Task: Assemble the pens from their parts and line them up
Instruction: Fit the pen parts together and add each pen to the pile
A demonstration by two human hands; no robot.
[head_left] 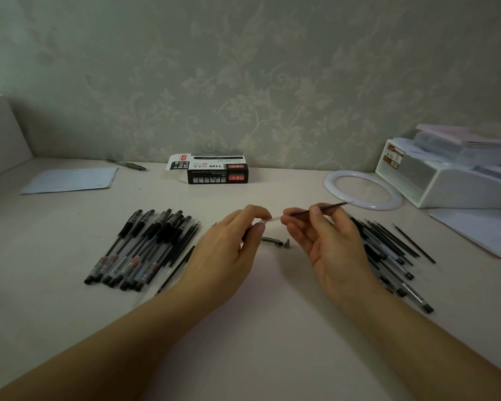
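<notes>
My left hand (229, 244) pinches a clear pen barrel (268, 219) above the middle of the table. My right hand (327, 241) pinches a thin dark refill (321, 209) whose tip points up and to the right; its near end meets the barrel's open end. Under the hands lie a small pen cap (275, 241) and a dark tip piece (287, 243). A row of assembled black pens (139, 250) lies to the left. A heap of loose barrels and refills (388, 250) lies to the right.
A black pen box (217, 172) stands at the back by the wall. A white ring (362, 189) and a white organiser (446, 175) sit at the right. Papers (70, 180) and a green pen (128, 164) lie at the back left.
</notes>
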